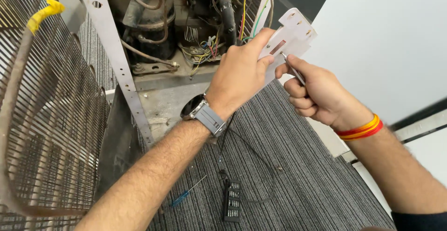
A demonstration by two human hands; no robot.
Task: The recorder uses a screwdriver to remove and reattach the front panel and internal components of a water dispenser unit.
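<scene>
My left hand grips a flat white plastic plate with a small reddish slot, holding it up in front of the open back of an appliance. My right hand pinches a thin metal screwdriver, its tip touching the plate near my left fingertips. A grey-strapped watch sits on my left wrist and a red and yellow thread band on my right wrist.
The black compressor and coloured wiring sit in the appliance's open base. A wire condenser grille leans at left. On the grey carpet lie a bit-set case, a blue-handled screwdriver and a black cable.
</scene>
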